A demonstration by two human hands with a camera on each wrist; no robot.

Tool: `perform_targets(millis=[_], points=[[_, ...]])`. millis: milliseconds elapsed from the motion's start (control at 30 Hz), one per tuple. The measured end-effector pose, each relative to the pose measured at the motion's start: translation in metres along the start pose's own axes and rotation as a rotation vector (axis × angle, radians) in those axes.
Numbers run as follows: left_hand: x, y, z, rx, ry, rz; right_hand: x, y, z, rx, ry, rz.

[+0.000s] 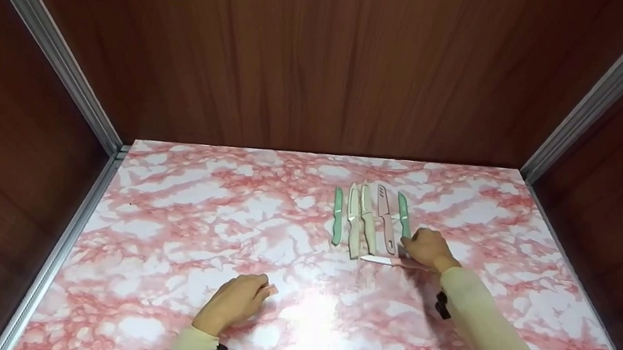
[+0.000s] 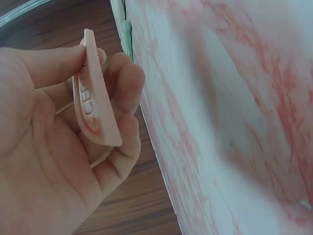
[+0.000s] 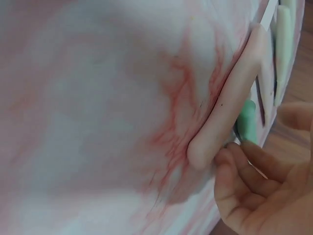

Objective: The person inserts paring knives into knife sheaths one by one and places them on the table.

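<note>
My left hand (image 1: 234, 303) pinches a small pink plastic blade cover (image 2: 100, 98) with raised letters, seen on edge in the left wrist view between thumb and fingers. At the right end of a row of knives, my right hand (image 1: 427, 249) is at the handle of a green knife (image 1: 404, 216). In the right wrist view its thumb stands apart from the loosely bent fingers, which are near the green handle (image 3: 248, 121). A knife with a white blade (image 1: 377, 259) and pink handle (image 3: 230, 98) lies crosswise below the row, close to those fingers.
Left of that green knife lie a pink slotted knife (image 1: 387, 223), two cream knives (image 1: 368, 223) and another green knife (image 1: 337, 220), handles toward me. They rest on a pink marbled tabletop (image 1: 194, 214). Brown wooden panels (image 1: 301, 61) enclose its back and sides.
</note>
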State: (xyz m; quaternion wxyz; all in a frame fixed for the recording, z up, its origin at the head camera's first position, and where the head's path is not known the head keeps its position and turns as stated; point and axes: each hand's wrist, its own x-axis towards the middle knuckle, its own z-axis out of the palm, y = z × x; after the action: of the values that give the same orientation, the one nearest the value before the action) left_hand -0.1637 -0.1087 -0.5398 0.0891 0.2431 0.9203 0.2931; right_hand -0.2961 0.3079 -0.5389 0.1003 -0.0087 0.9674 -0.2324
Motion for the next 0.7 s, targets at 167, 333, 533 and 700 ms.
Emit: perform_targets(millis=[167,333,533,700], points=[[-0.001,-0.001,0.0,0.009,0.015,-0.002,-0.013,-0.001,0.001,-0.002,-0.041,-0.016],[-0.002,0.001,0.002,-0.006,0.019,-0.013,-0.024,-0.002,0.005,-0.069,-0.071,-0.076],[0.0,0.004,0.004,0.001,0.029,-0.019,-0.03,0.001,0.011,-0.179,-0.028,-0.236],[0.002,0.007,0.005,0.017,0.042,-0.008,-0.032,0.004,0.014,-0.158,-0.022,-0.343]])
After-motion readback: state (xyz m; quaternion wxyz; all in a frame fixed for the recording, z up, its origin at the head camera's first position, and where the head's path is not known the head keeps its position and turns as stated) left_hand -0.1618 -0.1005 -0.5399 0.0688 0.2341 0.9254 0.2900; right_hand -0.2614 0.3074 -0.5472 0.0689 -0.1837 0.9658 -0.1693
